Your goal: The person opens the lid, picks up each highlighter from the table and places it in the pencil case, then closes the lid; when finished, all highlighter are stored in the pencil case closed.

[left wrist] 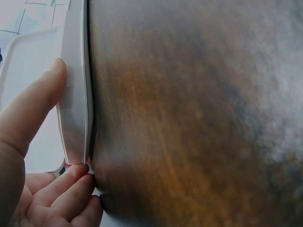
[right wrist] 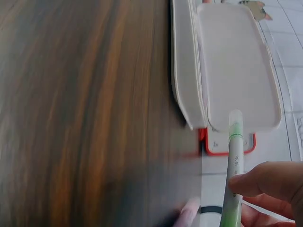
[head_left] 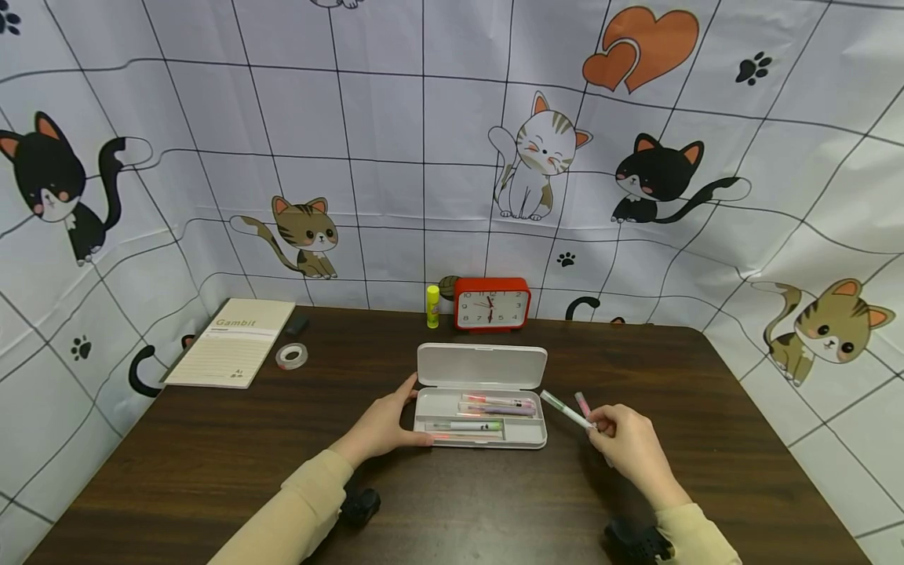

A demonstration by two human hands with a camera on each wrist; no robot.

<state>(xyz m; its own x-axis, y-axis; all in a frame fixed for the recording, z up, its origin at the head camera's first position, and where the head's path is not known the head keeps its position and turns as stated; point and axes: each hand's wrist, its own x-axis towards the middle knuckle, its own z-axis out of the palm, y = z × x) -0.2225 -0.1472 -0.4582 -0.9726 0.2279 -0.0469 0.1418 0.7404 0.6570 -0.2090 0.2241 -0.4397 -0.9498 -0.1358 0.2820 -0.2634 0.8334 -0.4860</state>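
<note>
An open white pencil case (head_left: 524,433) lies on the table with its lid (head_left: 482,366) raised at the back. Several pens (head_left: 497,409) lie in its compartments. My left hand (head_left: 381,424) grips the case's left end, thumb along the front wall and fingers around the end and back corner. To the right of the case, my right hand (head_left: 625,441) pinches a white and green marker (right wrist: 235,163) between thumb and fingers, its clear-capped end toward the case. A pink pen (head_left: 582,405) sticks out beside the same hand; I cannot tell if it is held too.
Behind the case stand a red clock (head_left: 492,304) and a yellow glue stick (head_left: 432,306). A notebook (head_left: 229,345), a roll of tape (head_left: 291,356) and a small dark object (head_left: 297,324) lie at the back left. A cat-patterned sheet (head_left: 424,157) hangs around the table.
</note>
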